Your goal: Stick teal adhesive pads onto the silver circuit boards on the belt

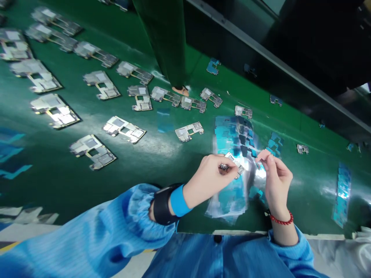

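My left hand (209, 177) is closed on a small metal-shielded circuit board (235, 163), held just above the green belt. My right hand (275, 179) pinches something small and pale at its fingertips, close to the board's right end; I cannot make out what it is. Under both hands lies a clear film sheet (234, 162) carrying several blue stickers. I wear blue sleeves, a black and blue wrist strap on the left wrist and a red bead bracelet on the right.
Several circuit boards lie spread over the green belt (162, 154), such as one board (189, 131) just left of the sheet. Another sticker strip (342, 195) lies at the right. Another person's fingertip (181, 90) touches the belt further back under a dark green sleeve.
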{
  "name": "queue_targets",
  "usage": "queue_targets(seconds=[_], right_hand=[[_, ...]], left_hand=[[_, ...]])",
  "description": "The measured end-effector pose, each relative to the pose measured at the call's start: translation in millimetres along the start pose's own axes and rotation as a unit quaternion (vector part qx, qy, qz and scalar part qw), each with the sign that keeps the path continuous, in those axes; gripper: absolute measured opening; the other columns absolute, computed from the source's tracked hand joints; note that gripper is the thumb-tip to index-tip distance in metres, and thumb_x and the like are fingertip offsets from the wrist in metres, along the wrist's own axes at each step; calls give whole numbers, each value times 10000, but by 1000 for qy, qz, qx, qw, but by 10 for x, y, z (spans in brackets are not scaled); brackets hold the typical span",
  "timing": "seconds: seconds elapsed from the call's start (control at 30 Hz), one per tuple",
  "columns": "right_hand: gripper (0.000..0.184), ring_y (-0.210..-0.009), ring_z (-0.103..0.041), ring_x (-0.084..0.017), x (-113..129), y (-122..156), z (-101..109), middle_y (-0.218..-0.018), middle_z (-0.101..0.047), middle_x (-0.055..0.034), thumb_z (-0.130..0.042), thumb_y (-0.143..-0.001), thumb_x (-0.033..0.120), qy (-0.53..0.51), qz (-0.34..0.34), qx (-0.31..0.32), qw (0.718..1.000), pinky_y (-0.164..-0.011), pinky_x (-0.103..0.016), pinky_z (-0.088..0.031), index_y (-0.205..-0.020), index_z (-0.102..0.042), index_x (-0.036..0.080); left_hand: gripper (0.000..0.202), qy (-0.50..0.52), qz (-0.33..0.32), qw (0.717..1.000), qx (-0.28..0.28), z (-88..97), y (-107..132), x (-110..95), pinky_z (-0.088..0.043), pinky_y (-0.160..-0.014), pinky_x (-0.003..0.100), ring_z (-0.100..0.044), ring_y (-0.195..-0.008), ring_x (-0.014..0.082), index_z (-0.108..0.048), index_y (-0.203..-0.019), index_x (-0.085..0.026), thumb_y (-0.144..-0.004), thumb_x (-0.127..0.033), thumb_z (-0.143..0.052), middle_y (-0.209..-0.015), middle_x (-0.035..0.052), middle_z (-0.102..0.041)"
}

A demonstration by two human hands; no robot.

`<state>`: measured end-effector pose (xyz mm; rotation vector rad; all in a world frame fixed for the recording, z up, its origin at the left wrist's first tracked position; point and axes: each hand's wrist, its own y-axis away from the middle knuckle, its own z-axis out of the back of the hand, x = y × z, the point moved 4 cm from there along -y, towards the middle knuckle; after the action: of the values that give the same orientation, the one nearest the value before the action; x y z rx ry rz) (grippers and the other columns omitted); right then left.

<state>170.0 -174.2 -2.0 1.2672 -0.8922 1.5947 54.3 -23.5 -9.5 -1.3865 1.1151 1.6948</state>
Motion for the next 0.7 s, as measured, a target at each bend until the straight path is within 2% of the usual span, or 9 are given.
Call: queue_targets(seconds=[0.17,0.27,0.37,0.43,0.5,0.53,0.6,0.63,0.7], right_hand=[[261,-737,-657,-146,-115,-156,131,-814,-695,-43,-688,-811,439,-55,-41,-78,995,-683,-285,-513,-834,-714,180],[286,-726,-658,-149,-119,-242,201,-819,-691,-51,-653,-831,457,-48,-23,-95,994,-636,-278,-507,-825,-700,175],[274,-741,-646,-157,-12,-244,247,-807,-685,-45,-614,-871,423,-30,31,-120,992,-677,-301,-509,-791,-701,175],[236,-782,-639,-173,91,-187,261,-812,-690,-48,-625,-877,365,-14,78,-142,987,-749,-333,-507,-769,-715,176],[128,-842,-645,-197,230,-92,241,-874,-707,-56,-640,-873,255,47,174,-149,972,-799,-363,-502,-829,-744,196],[119,-870,-651,-208,310,-29,206,-919,-715,-59,-645,-860,187,96,242,-140,955,-808,-374,-503,-902,-753,218],[317,-901,-652,-227,446,122,67,-994,-722,-68,-664,-816,87,219,389,-95,890,-807,-389,-508,-1067,-731,267],[399,-892,-645,-232,486,197,-21,-1000,-727,-70,-684,-793,69,277,446,-71,848,-801,-392,-507,-1128,-709,284],[431,-845,-616,-233,518,314,-187,-967,-742,-67,-727,-770,100,354,509,-41,784,-785,-388,-492,-1153,-695,297]], left_hand=[[178,-47,-1,999,12,-7,3,-25,-497,-562,233,-641,-609,157,-741,-651,-143,-762,-192,-610,-668,44,-718],[286,-110,-11,993,35,63,27,-136,-455,-538,224,-601,-560,134,-690,-581,-155,-828,-256,-588,-616,26,-677],[412,-207,-20,977,44,256,99,-288,-390,-491,229,-527,-482,109,-622,-530,-164,-903,-306,-517,-556,8,-604],[401,-246,-36,968,-19,445,160,-398,-380,-492,235,-522,-492,113,-618,-548,-171,-912,-302,-512,-553,1,-575],[333,-222,-65,965,-126,602,220,-494,-428,-551,234,-582,-593,137,-677,-637,-179,-911,-293,-527,-613,11,-608],[302,-185,-79,965,-169,637,241,-521,-461,-597,235,-612,-659,150,-712,-698,-182,-913,-294,-532,-660,20,-636],[279,-79,-81,976,-186,586,232,-511,-518,-679,252,-647,-754,171,-762,-810,-180,-915,-324,-547,-747,40,-678],[284,-19,-68,985,-160,509,203,-480,-541,-698,265,-658,-770,179,-775,-836,-172,-907,-350,-566,-779,50,-691],[296,96,-19,991,-94,321,135,-394,-577,-720,293,-675,-786,195,-789,-871,-154,-866,-399,-624,-831,66,-716]])
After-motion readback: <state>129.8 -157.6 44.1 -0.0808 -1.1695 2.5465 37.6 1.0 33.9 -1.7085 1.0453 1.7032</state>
